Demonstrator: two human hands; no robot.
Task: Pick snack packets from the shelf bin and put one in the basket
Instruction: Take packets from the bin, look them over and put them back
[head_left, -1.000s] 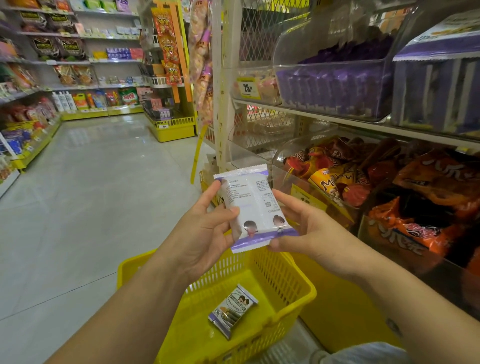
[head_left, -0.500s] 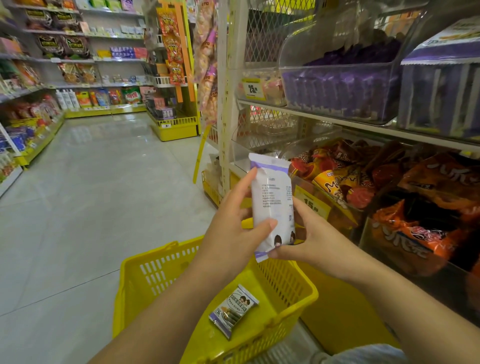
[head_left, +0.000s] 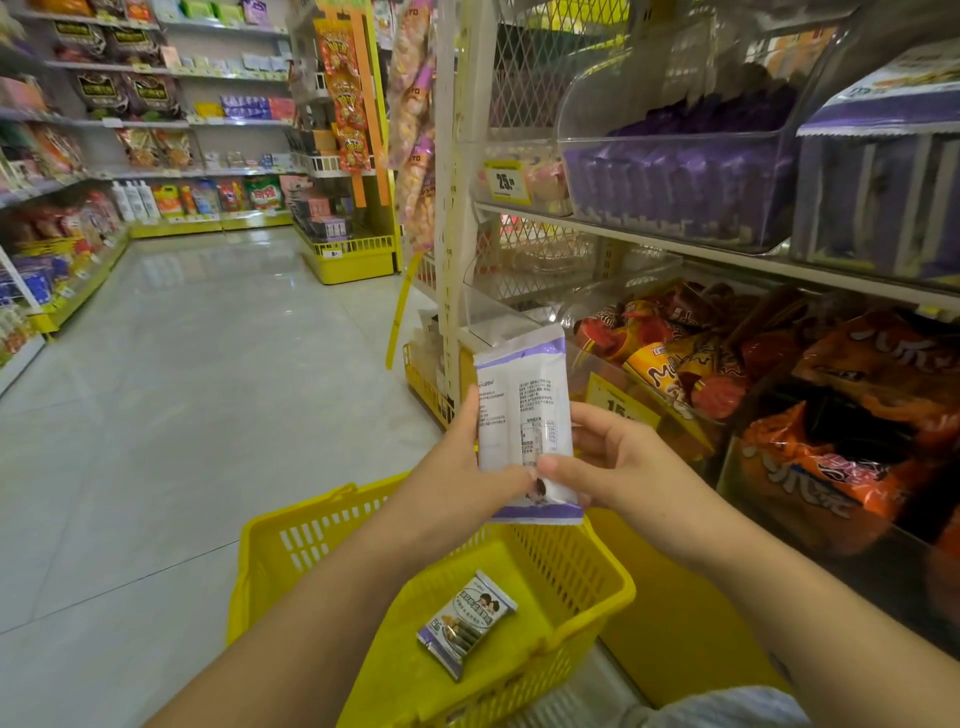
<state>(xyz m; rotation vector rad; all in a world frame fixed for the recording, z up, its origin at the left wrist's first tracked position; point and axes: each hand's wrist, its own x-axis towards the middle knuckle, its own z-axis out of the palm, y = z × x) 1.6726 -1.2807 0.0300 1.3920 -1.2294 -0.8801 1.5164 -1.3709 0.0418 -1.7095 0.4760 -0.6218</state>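
A white snack packet with purple ends (head_left: 524, 410) stands upright in front of me, its printed back facing me. My left hand (head_left: 457, 467) grips its left edge and my right hand (head_left: 608, 462) pinches its lower right side. Below them sits a yellow plastic basket (head_left: 587, 566). A smaller snack packet (head_left: 465, 621) lies flat on the basket floor. On the upper shelf at the right is a clear bin of purple packets (head_left: 675, 187).
Clear bins of red and orange snack bags (head_left: 852, 447) fill the lower shelf on my right. A white shelf post (head_left: 449, 208) stands just behind the held packet. The tiled aisle floor (head_left: 182, 389) stretches to my left, with stocked shelves beyond.
The packet has turned from a tilt to upright and its flat printed back now faces me. Both hands stayed on it above the basket.
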